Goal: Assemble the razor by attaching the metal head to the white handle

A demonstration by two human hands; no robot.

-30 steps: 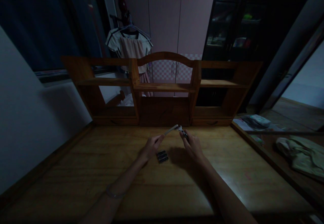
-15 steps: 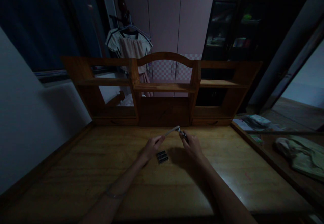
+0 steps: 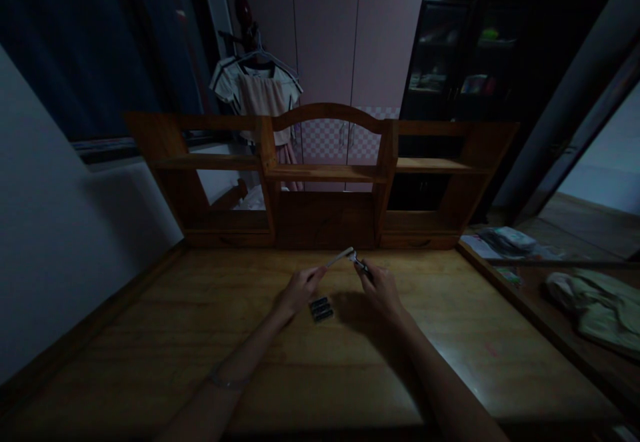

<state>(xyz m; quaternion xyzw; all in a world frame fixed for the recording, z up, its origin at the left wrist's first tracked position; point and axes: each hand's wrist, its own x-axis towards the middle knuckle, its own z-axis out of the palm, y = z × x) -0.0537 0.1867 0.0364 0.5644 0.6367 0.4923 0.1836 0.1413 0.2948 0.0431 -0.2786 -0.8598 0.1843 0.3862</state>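
Note:
My left hand (image 3: 302,287) is closed around the near end of a slim white stick (image 3: 340,257), shaped rather like a toothbrush. Its far end slants up to the right. In my right hand (image 3: 380,285) is a small tool with a dark handle and a shiny silver head (image 3: 353,257), much like a razor. The stick's tip meets or nearly meets that silver head; contact is too small to tell. Below and between my hands, a small pack of dark pieces (image 3: 321,309) in three rows lies on the wooden desk (image 3: 210,335).
A wooden shelf unit (image 3: 325,174) stands along the desk's back edge. A raised wooden rim (image 3: 520,309) borders the right side. Beyond it lie a pale green cloth (image 3: 600,309) and a plastic-wrapped bundle (image 3: 510,239). A white wall (image 3: 75,242) closes the left.
Both hands stay in nearly the same place. The stick's tip and the silver head have shifted only very slightly; the view has moved a little.

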